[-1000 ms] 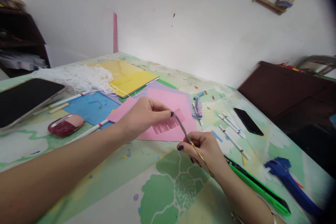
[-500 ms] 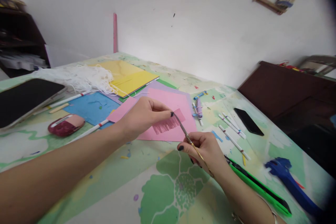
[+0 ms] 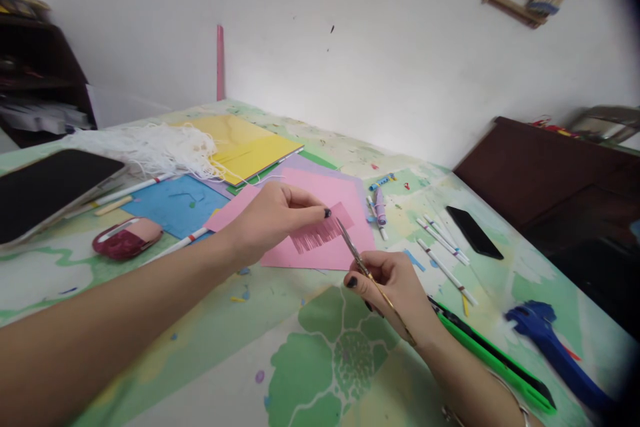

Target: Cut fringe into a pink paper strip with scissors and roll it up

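My left hand [image 3: 280, 217] pinches the upper edge of a small pink paper strip [image 3: 320, 232], whose lower side is cut into a fringe. Gold-handled scissors [image 3: 367, 272] are in my right hand [image 3: 387, 283], with their blades pointing up and left at the strip's uncut right part. Whether the blade tips touch the strip is hard to tell. Beneath the strip lies a larger pink sheet [image 3: 350, 190] on top of a lilac one.
Yellow sheets [image 3: 260, 153], white yarn [image 3: 160, 147], a blue sheet [image 3: 175, 203] and a maroon case [image 3: 127, 237] lie left. To the right are white sticks [image 3: 445, 270], a phone [image 3: 474, 232], a green cutter [image 3: 495, 353] and a blue tool [image 3: 555, 350].
The scissors and my right hand have shifted slightly down and right, so the blade tips are a little farther from my left fingertips. My left hand still holds the strip.
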Action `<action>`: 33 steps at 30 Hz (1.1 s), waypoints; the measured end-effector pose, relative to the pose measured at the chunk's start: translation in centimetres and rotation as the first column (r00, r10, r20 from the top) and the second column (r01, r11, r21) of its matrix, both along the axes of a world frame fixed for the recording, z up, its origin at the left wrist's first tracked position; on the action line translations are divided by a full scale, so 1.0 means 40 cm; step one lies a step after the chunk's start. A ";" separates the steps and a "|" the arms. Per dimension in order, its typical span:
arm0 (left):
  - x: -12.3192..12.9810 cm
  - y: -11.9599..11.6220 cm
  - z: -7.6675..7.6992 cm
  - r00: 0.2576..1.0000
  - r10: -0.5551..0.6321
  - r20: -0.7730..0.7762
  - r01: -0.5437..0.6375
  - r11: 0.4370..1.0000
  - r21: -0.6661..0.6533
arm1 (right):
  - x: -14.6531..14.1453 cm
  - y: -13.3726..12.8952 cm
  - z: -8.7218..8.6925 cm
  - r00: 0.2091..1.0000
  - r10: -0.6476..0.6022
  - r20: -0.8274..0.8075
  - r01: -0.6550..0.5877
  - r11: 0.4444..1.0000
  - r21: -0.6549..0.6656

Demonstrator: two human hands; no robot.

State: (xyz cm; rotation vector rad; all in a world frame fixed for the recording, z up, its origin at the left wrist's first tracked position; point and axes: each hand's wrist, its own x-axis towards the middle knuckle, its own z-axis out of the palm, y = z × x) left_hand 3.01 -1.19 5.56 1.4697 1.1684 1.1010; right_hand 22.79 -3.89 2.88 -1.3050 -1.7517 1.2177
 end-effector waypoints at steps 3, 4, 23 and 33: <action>-0.001 0.000 0.006 1.000 0.023 -0.006 -0.023 1.000 0.012 | 0.001 0.000 0.002 1.000 -0.004 -0.002 0.004 1.000 -0.006; -0.001 0.000 0.007 0.999 0.033 0.000 -0.033 0.999 0.010 | 0.001 0.001 0.003 1.000 -0.007 0.004 0.007 1.000 -0.008; 0.003 0.002 -0.010 1.000 -0.028 0.014 0.028 0.999 -0.018 | 0.005 0.002 -0.005 1.000 0.022 -0.012 -0.022 1.000 -0.010; 0.003 0.002 -0.011 0.999 -0.037 0.009 0.037 0.999 -0.016 | 0.004 0.006 -0.006 1.000 0.010 -0.010 -0.010 1.000 -0.018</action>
